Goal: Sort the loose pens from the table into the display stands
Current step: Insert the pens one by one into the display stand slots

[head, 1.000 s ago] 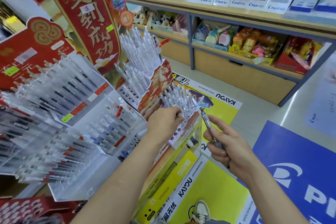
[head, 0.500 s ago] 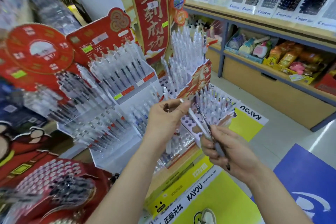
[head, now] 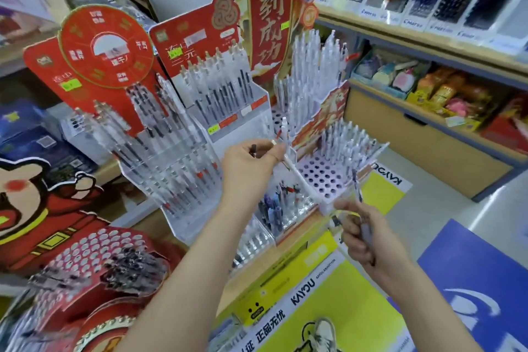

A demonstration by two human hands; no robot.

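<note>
White pen (head: pixel 286 148) pinched near-upright in left grip (head: pixel 250 164), fingers curled, just in front of holed display stand (head: pixel 323 177), right grip (head: pixel 361 233) closed round dark pen (head: pixel 357 188), tip up, by stand's front corner, frame blurred.

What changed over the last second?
Left hand pulled back from the holed stand and now pinches a white pen, apparently taken from it. Right hand grips its loose pens as before. Stands unchanged; the camera panned left.
</note>
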